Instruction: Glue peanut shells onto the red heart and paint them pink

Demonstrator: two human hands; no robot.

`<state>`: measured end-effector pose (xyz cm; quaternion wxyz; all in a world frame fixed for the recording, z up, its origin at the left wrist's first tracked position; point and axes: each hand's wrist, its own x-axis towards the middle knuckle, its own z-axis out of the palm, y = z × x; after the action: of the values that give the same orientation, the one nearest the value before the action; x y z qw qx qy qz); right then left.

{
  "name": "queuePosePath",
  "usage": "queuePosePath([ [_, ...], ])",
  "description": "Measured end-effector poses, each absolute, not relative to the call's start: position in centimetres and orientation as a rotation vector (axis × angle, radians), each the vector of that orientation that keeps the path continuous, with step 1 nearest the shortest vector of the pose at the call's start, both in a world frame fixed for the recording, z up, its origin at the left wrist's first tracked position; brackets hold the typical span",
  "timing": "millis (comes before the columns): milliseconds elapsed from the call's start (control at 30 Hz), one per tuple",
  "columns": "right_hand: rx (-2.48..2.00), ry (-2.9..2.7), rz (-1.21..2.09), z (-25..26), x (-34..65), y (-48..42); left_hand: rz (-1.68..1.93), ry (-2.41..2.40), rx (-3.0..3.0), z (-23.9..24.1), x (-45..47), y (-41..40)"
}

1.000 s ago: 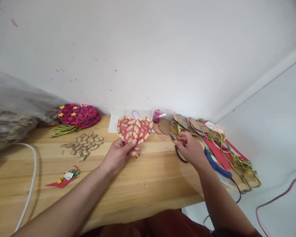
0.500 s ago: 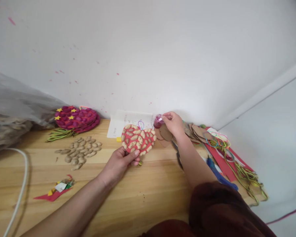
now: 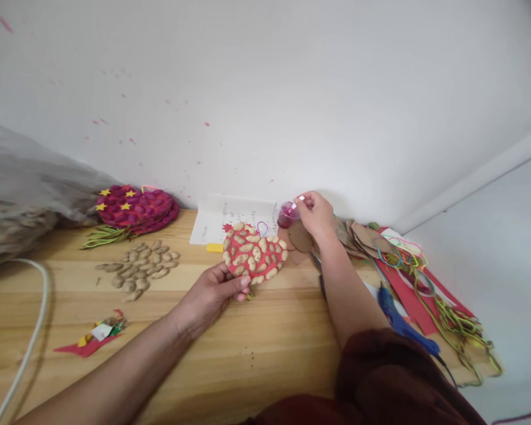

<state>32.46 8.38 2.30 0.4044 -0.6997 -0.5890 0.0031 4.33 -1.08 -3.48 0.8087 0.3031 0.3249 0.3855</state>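
Note:
My left hand pinches the lower tip of a red heart covered with unshelled peanuts, thumb on the front. A purple loop stands up from the heart's top, and a bit of green cord shows under its tip. Over a clear cup of magenta paint, my right hand has its fingers closed on what looks like a small white paintbrush, its lower end stained pink. Brown cardboard discs lie beneath that hand.
Loose peanuts and paper scraps lie on the left. Behind them sit magenta-painted peanut pieces with yellow stars and a plastic bag. A blue glue gun, red paper and green cords are at right. White written sheet behind.
My right hand has drawn the white paintbrush slightly up out of the cup. The heart has shifted a little right and down, baring a red star-shaped piece behind it. The view has turned slightly.

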Motion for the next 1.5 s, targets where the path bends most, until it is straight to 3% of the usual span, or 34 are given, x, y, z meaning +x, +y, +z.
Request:
queuePosePath([
  [267,-1.742,-1.491,-0.067,2.2,32.5,8.7,0.775,0.787,0.670,-2.0,5.7,0.4],
  [500,-1.768,-1.505,-0.075,3.0,32.6,8.2,0.955,0.761,0.802,-3.5,7.7,1.4],
  [1267,-1.808,-1.387,-0.073,3.3,33.6,7.5,0.925,0.747,0.971,-4.7,7.1,1.7],
  [1500,-1.468,-1.317,0.045,5.7,31.6,6.1,0.957,0.777,0.977,-4.6,7.2,1.7],
])
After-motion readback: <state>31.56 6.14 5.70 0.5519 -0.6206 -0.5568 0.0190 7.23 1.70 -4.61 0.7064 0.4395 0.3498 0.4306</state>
